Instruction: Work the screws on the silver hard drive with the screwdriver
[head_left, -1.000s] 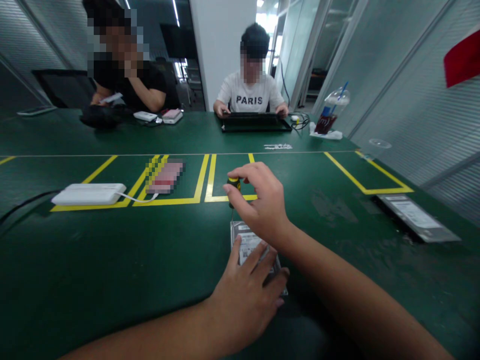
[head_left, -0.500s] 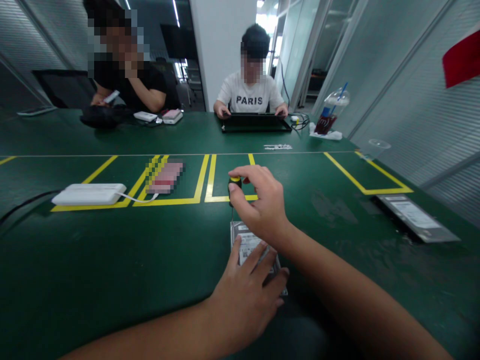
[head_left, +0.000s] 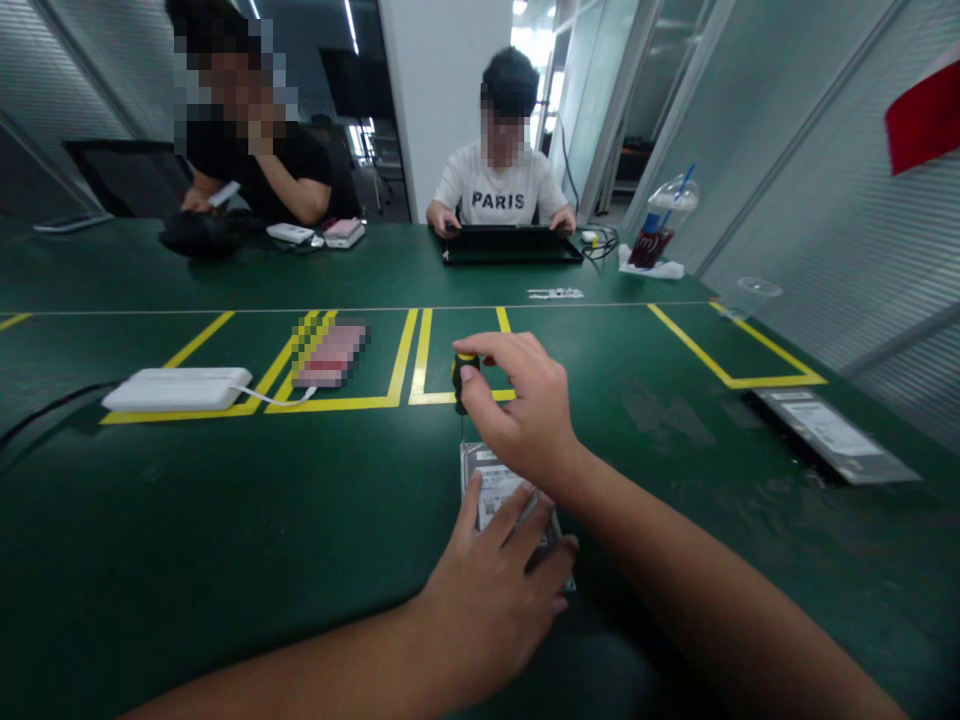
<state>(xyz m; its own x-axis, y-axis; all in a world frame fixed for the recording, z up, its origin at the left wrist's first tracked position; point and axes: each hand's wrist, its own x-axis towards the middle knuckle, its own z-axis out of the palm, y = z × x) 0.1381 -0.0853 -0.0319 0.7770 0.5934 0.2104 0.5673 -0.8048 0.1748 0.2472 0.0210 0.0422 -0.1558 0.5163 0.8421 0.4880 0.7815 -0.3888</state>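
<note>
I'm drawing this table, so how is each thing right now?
Screwdriver: upright, gripped in right hand
Near drive: lying label up, under left hand
Right-side drive: lying label up
White box: flat, cable at each end
Pink slab: flat, cabled to white box
Drink cup: lidded, straw in, partly full

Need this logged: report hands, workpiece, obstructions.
Right hand holds black-and-yellow screwdriver upright at silver rectangular hard drive, far corner; tip contact unclear. Left hand spread across drive, hiding part.

We rest our left hand [head_left: 499,580] back upward, fingers [head_left: 471,505] spread and pointing forward, the left forearm [head_left: 322,650] reaching leftward behind it. Just beyond, our right hand [head_left: 529,400] pinches (thumb [head_left: 484,405] and index finger [head_left: 489,347] both bent), the right forearm [head_left: 705,560] slanting back rightward.
</note>
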